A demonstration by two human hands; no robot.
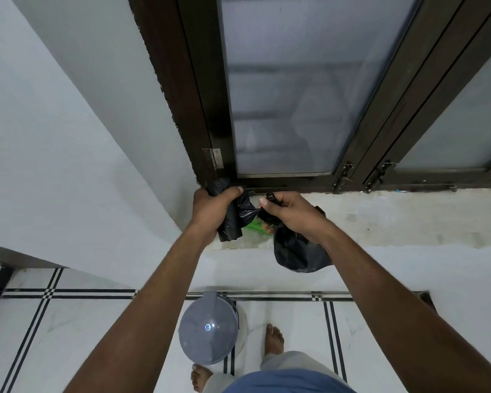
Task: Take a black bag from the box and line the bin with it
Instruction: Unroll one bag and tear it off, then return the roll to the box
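Observation:
My left hand (211,207) grips a roll of black bags (229,226) over the window sill. My right hand (292,214) holds a black bag (298,252) that hangs down below it; a stretched neck of black plastic joins the bag to the roll between my hands. A green box (255,226) lies on the sill, mostly hidden behind my hands. The grey bin (209,329) stands on the floor below, its domed lid down, next to my feet.
A dark-framed window (289,89) with frosted panes rises above the concrete sill (394,219). White walls close in at the left. The floor has white tiles with black lines (68,293). My bare feet stand by the bin.

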